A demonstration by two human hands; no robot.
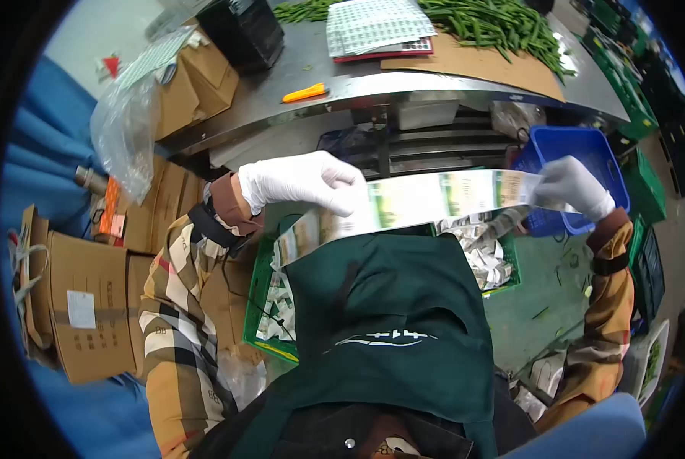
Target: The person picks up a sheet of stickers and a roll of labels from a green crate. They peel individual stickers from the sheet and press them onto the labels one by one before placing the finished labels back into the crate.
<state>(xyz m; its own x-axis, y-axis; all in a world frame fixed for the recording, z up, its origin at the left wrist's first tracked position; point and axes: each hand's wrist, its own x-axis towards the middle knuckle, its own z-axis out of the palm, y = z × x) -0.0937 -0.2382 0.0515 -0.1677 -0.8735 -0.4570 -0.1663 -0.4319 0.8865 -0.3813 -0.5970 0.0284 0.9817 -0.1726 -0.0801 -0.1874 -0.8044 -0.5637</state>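
Hands (308,182) on green-printed white strip (415,200)

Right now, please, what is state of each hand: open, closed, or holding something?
Left hand: closed on the printed strip, part of which extends past it.
Right hand: closed on the strip's right end.
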